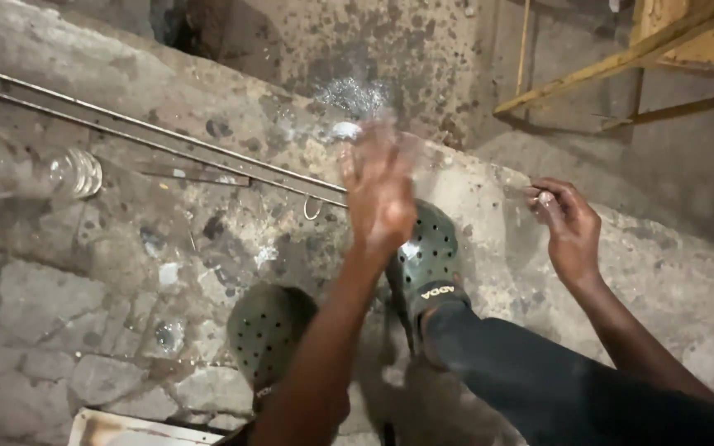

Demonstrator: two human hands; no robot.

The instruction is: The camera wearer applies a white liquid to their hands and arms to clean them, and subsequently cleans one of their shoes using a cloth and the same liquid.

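Observation:
My left hand [379,196] is raised over the concrete step, blurred by motion, back toward me, fingers stretched and apart with nothing seen in it. A small white scrap [345,130] lies just beyond its fingertips. My right hand [569,225] hovers to the right, thumb and fingers pinched on a small pale piece [544,197]; what it is cannot be made out. Below my hands are my feet in dark green perforated clogs, one [425,263] on the step and one [266,330] lower down.
Two long thin steel rods [150,136] lie diagonally across the stained concrete step [208,239], with a small wire ring [313,209] near their end. A clear plastic bottle [39,172] lies at the left. A wooden frame [621,58] stands at the upper right.

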